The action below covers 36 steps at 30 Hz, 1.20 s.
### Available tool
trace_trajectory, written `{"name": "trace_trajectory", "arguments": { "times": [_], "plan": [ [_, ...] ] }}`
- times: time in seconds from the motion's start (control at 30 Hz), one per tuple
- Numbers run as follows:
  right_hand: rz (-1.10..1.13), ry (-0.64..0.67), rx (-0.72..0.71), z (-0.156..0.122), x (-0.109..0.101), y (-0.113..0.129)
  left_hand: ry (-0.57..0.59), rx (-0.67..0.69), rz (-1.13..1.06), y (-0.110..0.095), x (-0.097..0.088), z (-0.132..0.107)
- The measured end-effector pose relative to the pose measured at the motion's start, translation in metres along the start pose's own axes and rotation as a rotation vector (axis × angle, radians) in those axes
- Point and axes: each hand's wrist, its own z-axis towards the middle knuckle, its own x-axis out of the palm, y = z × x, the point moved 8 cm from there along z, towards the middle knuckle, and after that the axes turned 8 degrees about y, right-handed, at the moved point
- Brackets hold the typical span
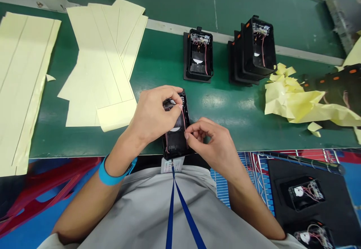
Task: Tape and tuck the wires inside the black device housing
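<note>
A black plastic housing (pixel 176 143) with a circuit board at its far end lies at the table's front edge, its inside facing up. A thin pink wire (pixel 184 118) runs along its right inner wall. My left hand (pixel 158 111) reaches over the housing, thumb and index finger pinched on the wire's upper end by the board. My right hand (pixel 210 136) pinches the same wire lower down, at the housing's right side. The left hand covers part of the board and the housing's left wall.
Yellow paper sheets (pixel 98 64) and a paper stack (pixel 25 79) lie at the left. Beyond my hands stand another housing (pixel 198 59) and a housing stack (pixel 259 49). Crumpled yellow paper (pixel 293 102) is at the right. More wired housings (pixel 306 194) sit on a black board below.
</note>
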Motion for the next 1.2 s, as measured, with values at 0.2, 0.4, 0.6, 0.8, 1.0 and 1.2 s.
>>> {"name": "trace_trajectory", "arguments": {
  "times": [0.2,0.4,0.6,0.8,1.0,1.2],
  "plan": [
    [0.102,0.007,0.041,0.014,-0.002,-0.007,0.076,0.062,0.012,0.0,0.003,-0.002],
    [0.212,0.037,0.018,0.035,-0.007,-0.015,0.17,0.122,-0.031,0.002,0.005,-0.006],
    [0.344,0.108,-0.042,0.053,-0.008,-0.018,0.234,0.13,0.005,-0.006,0.008,-0.008],
    [0.392,0.161,-0.064,0.058,-0.009,-0.018,0.207,0.087,0.004,-0.004,0.009,-0.002],
    [0.338,0.119,-0.108,0.056,-0.009,-0.02,0.203,0.083,0.141,-0.006,0.011,0.0],
    [0.161,-0.037,-0.126,0.03,-0.013,-0.013,0.197,0.152,0.29,-0.014,0.015,-0.003]
  ]
}}
